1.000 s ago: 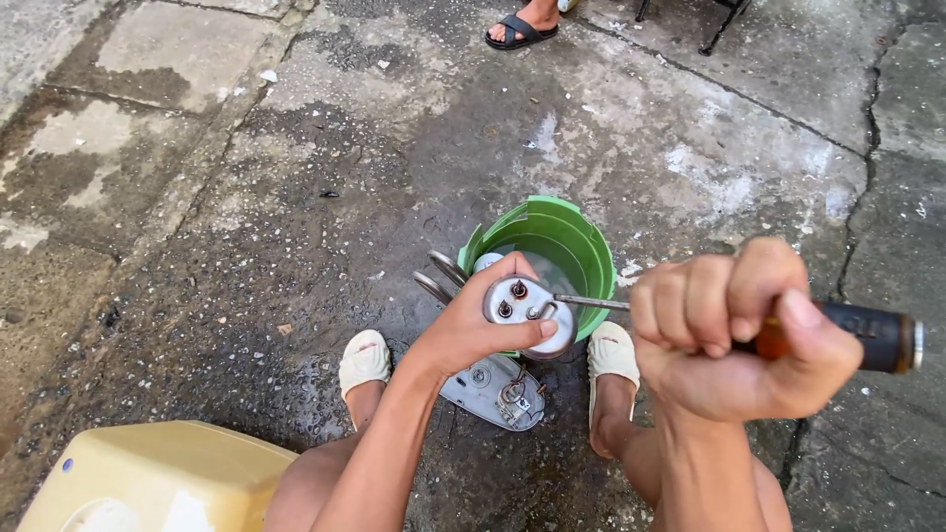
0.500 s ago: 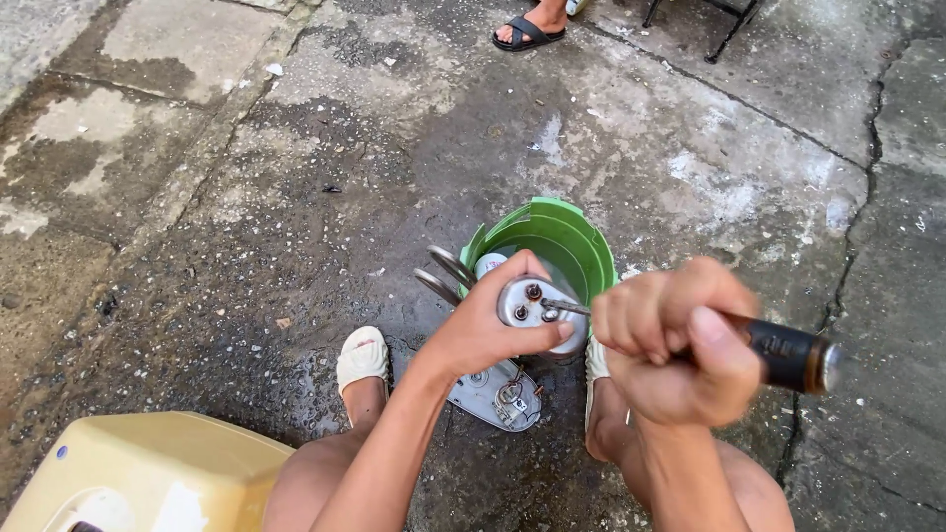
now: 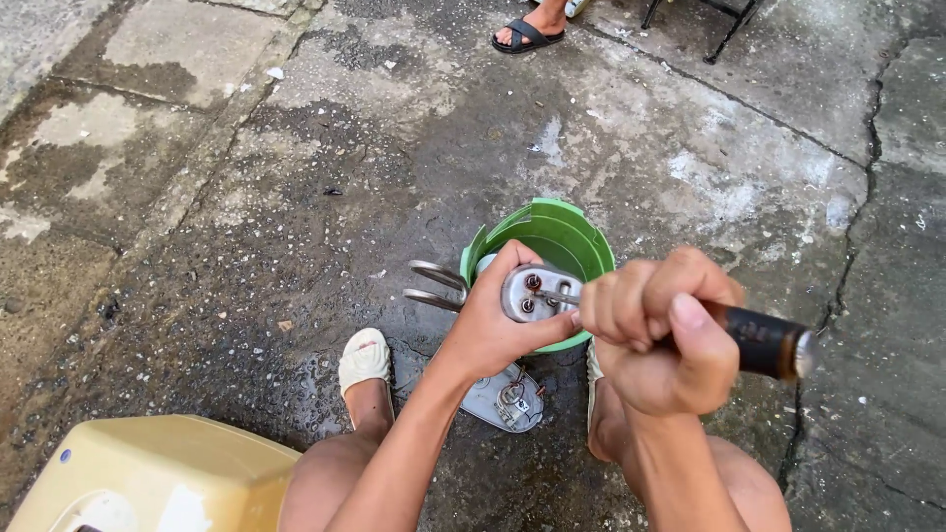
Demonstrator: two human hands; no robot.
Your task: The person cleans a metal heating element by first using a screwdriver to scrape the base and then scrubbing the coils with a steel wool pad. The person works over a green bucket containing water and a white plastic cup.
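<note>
L hand (image 3: 493,330) is wrapped shut round a heater element (image 3: 532,293): small metal flange plate w/ two screw terminals facing up, and bent metal tube loops (image 3: 434,284) sticking out to the left past the knuckles. Held in the air, just over the near rim of a green bucket (image 3: 562,236), between the knees.

R hand (image 3: 660,330) is fisted tight on a screwdriver (image 3: 759,340), dark handle w/ metal end cap poking out right; the thin shaft runs left and its tip sits at the flange terminals, touching or nearly so, can't tell which.

Handling, my guess: element is all metal, stiff, prob. light-to-moderate weight, not fragile in the body, but the terminals and tube bends could deform if levered hard. Plate edges look thin, maybe sharp; the surface may be wet and slick, since the ground is damp. Best hold is as now: palm round the flange edge, fingers off the terminal face so the tip has room. The tube loops give a second grip but poor control vs twisting. A tip slipping off a screw would head toward the L thumb.

Around: on the concrete floor (image 3: 296,197) under the hands lies a grey plate part (image 3: 503,399) w/ small fittings, between two feet in pale slippers (image 3: 363,357). A yellow plastic casing (image 3: 148,473) is at bottom left, well apart. Far top: another person's foot in a black sandal (image 3: 527,34) and dark metal legs (image 3: 729,30) of some stand. Nothing blocks the work itself; the bucket is close below.
</note>
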